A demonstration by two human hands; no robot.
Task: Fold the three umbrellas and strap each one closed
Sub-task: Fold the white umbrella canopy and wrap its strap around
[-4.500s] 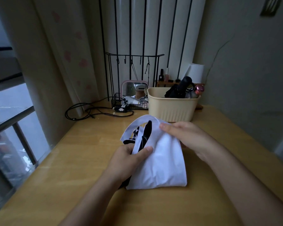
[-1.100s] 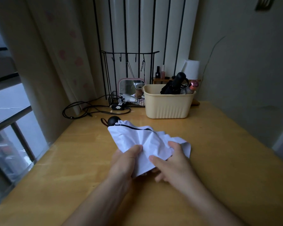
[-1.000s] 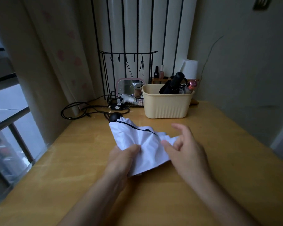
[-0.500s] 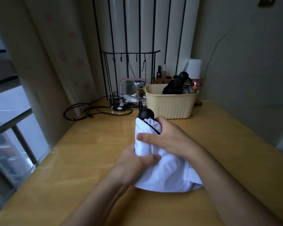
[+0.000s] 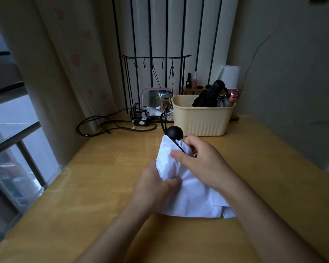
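Clenching soft, slippery canopy (image 5: 190, 198) with left hand (image 5: 152, 188), pinching folds with right hand (image 5: 203, 162) below rigid knob (image 5: 174, 132), likely surest hold.

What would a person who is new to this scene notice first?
First, the white umbrella at the middle of the wooden table, gripped by the left hand and the right hand, its round black handle pointing away. Behind it stands a beige basket holding a black umbrella.

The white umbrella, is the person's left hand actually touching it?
Touching. The head view shows the left hand gripping the white umbrella, its thumb pressed into the bunched fabric with no gap between them.
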